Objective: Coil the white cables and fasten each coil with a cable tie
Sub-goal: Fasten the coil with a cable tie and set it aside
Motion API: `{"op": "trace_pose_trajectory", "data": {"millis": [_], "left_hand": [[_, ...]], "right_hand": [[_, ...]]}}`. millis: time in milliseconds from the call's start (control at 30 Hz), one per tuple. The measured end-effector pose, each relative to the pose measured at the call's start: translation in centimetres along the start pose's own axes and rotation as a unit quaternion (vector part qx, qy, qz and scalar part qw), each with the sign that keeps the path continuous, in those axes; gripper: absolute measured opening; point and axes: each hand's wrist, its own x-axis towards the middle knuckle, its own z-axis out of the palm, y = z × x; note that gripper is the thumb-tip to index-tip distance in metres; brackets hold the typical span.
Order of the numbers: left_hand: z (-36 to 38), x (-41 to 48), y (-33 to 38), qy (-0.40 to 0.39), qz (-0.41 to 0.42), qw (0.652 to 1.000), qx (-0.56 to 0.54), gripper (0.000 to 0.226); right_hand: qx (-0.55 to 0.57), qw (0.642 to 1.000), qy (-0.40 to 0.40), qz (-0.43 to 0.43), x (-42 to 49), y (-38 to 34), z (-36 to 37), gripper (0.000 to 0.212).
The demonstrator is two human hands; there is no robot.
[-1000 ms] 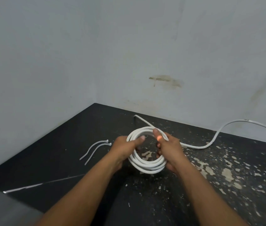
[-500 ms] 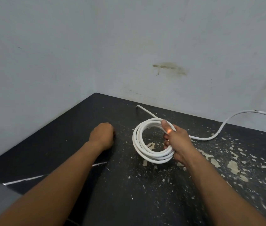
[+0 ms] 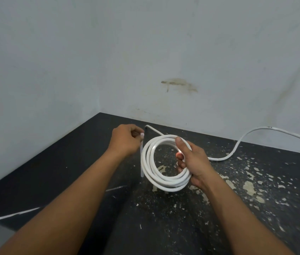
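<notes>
A coil of white cable [image 3: 151,168] with several loops is held upright above the black table [image 3: 72,162]. My right hand [image 3: 191,161] grips the coil's right side, thumb over the top. My left hand [image 3: 125,139] is pinched on the top end of a white cable tie [image 3: 141,159], which hangs straight down just left of the coil. The coil's free end [image 3: 152,128] pokes out behind toward the wall. The other cable tie is hidden.
A second white cable [image 3: 241,140] trails from behind my right hand across the table and off the right edge. The table surface on the right is speckled with chipped paint [image 3: 248,186]. Pale walls meet in a corner behind the table.
My left hand let go of the coil, reached left to the ties on the table, and has come back holding one tie beside the coil. My right hand kept the coil.
</notes>
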Motion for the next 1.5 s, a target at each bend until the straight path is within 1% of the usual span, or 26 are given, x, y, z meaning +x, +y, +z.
{"op": "trace_pose_trajectory", "data": {"millis": [67, 133, 200, 333, 467, 533, 733, 800, 900, 967, 1000, 1067, 1167, 1333, 1500], "left_hand": [[0.5, -0.4, 0.9, 0.001, -0.005, 1.000, -0.031, 0.007], [1.1, -0.8, 1.1, 0.004, 0.017, 1.000, -0.006, 0.008], [1.6, -1.3, 1.1, -0.010, 0.022, 1.000, 0.004, 0.011], [2.3, -2.2, 2.0, -0.037, -0.044, 0.993, -0.106, 0.015], [2.3, -2.8, 3.4, -0.079, -0.112, 0.964, -0.226, 0.015], [2.2, -3.1, 4.1, -0.101, -0.126, 0.953, -0.256, 0.012], [3.1, -4.1, 4.9, -0.101, -0.127, 0.958, -0.235, 0.010], [3.3, -4.6, 5.1, -0.123, -0.152, 0.943, -0.268, 0.016], [3.0, -5.5, 5.9, -0.182, -0.174, 0.901, -0.354, 0.032], [2.8, -6.1, 6.1, -0.217, -0.147, 0.888, -0.378, 0.041], [2.7, -6.4, 6.2, -0.229, -0.123, 0.888, -0.380, 0.044], [2.6, -6.8, 6.3, -0.229, -0.078, 0.900, -0.364, 0.047], [2.6, -7.1, 6.5, -0.225, -0.027, 0.914, -0.337, 0.048], [2.6, -7.5, 6.8, -0.225, -0.010, 0.919, -0.325, 0.043], [2.6, -8.3, 7.6, -0.210, 0.011, 0.926, -0.315, 0.052]], "right_hand": [[0.009, 0.999, -0.024, -0.020, -0.5, -0.5, -0.2, 0.032], [0.022, 0.998, -0.047, -0.038, -1.2, -0.9, -0.6, 0.035], [0.030, 0.996, -0.061, -0.055, -1.7, -1.2, -1.1, 0.035], [0.018, 0.994, -0.065, -0.080, -2.5, -1.8, -1.8, 0.031], [-0.003, 0.994, -0.064, -0.086, -3.0, -1.9, -2.6, 0.026], [-0.023, 0.994, -0.059, -0.091, -3.3, -1.8, -2.9, 0.026], [-0.071, 0.990, -0.038, -0.112, -4.1, -1.3, -3.1, 0.022], [-0.069, 0.990, -0.034, -0.120, -4.4, -1.3, -3.1, 0.021], [-0.068, 0.987, -0.025, -0.143, -4.7, -1.4, -3.3, 0.022], [-0.072, 0.984, -0.011, -0.161, -4.8, -1.7, -3.5, 0.028], [-0.074, 0.983, -0.006, -0.170, -4.9, -1.8, -3.6, 0.030], [-0.079, 0.979, -0.003, -0.186, -5.1, -2.0, -3.8, 0.030], [-0.067, 0.978, -0.001, -0.196, -5.3, -2.0, -3.9, 0.025], [-0.071, 0.975, 0.006, -0.210, -5.8, -2.0, -3.9, 0.027], [-0.081, 0.972, 0.010, -0.218, -5.9, -2.2, -3.7, 0.032]]}}
